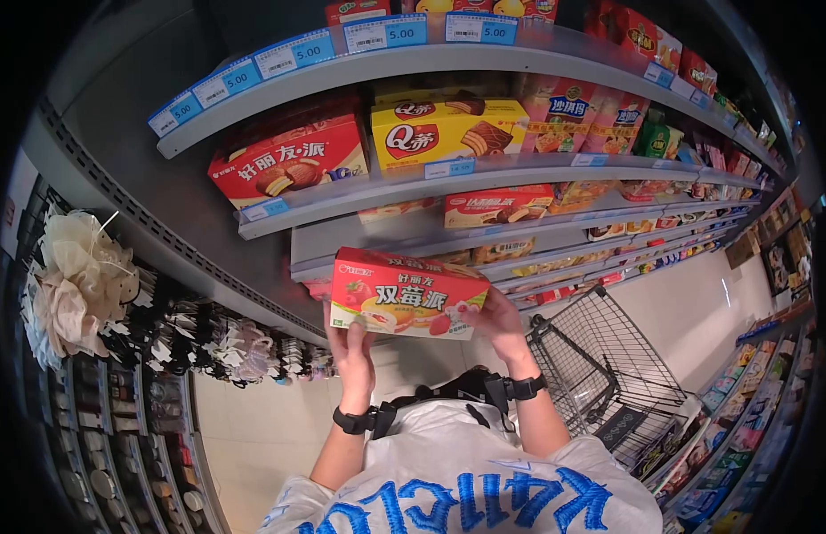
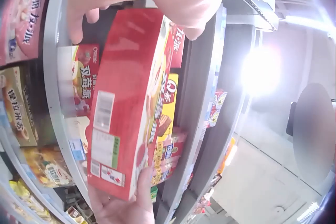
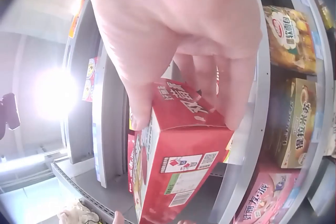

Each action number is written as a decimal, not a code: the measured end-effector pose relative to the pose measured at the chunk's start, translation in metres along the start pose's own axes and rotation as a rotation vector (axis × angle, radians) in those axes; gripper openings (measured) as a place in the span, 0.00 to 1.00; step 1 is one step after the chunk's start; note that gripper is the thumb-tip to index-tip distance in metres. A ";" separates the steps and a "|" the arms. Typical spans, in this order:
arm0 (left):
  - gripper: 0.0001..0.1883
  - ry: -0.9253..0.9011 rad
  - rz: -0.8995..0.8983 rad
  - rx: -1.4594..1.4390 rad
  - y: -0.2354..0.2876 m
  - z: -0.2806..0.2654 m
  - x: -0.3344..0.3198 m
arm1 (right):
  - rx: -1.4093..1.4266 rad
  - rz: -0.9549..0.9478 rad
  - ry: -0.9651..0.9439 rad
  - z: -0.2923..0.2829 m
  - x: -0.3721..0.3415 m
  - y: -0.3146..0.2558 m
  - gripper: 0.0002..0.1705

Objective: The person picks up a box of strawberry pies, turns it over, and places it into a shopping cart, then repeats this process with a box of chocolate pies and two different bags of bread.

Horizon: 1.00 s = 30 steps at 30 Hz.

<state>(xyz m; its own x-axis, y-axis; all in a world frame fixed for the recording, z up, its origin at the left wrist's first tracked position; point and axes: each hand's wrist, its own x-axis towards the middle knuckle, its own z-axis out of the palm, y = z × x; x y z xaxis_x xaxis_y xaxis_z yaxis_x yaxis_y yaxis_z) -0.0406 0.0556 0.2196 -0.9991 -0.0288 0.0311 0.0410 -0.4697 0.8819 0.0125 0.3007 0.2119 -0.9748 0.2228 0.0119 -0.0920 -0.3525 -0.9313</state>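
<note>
Both hands hold a red snack pie box (image 1: 408, 294) with strawberry pictures, its front tilted up in the head view. My left hand (image 1: 352, 356) grips the left end, thumb on the front face. At the right end my right hand (image 1: 500, 331) grips the box, thumb over the front corner. In the left wrist view the red underside of the box (image 2: 123, 98) shows a barcode and a green label. The right wrist view has the right hand (image 3: 184, 35) spanning one end of the box (image 3: 181, 155).
Shelves before me carry a red pie box (image 1: 293, 165), a yellow pie box (image 1: 448, 133) and other packaged snacks. A black wire shopping cart (image 1: 608, 374) stands at my right. Hair accessories (image 1: 84, 276) hang on the left. Another rack of packages (image 1: 742, 418) lies at the far right.
</note>
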 end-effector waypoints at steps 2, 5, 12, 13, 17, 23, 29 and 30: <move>0.28 0.126 0.035 0.004 0.010 0.003 0.005 | -0.030 0.045 0.037 -0.003 0.000 -0.010 0.36; 0.24 0.010 -0.144 0.152 0.008 -0.029 0.022 | -0.054 0.103 0.086 -0.004 -0.004 -0.017 0.36; 0.21 -0.054 -0.269 0.226 0.009 -0.038 0.023 | -0.047 0.146 0.098 -0.025 0.003 -0.011 0.25; 0.22 -0.076 -0.297 0.234 0.009 -0.041 0.022 | -0.048 0.146 0.097 -0.027 0.003 -0.011 0.25; 0.24 -0.145 -0.339 0.196 0.020 -0.038 0.018 | -0.013 0.122 0.016 -0.034 0.000 -0.010 0.25; 0.30 -0.301 -0.236 0.228 0.024 -0.048 0.019 | 0.067 -0.043 -0.060 -0.036 -0.005 -0.009 0.35; 0.32 -0.346 -0.201 0.190 0.022 -0.044 0.016 | 0.130 -0.120 -0.042 -0.040 -0.009 -0.011 0.42; 0.32 -0.347 -0.199 0.189 0.021 -0.044 0.017 | 0.143 -0.125 -0.037 -0.042 -0.008 -0.009 0.42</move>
<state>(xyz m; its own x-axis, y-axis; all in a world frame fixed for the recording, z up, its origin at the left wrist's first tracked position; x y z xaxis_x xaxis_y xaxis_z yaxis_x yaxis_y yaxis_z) -0.0561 0.0064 0.2180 -0.9330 0.3593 -0.0204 -0.1231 -0.2653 0.9563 0.0292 0.3400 0.2052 -0.9605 0.2405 0.1403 -0.2384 -0.4503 -0.8604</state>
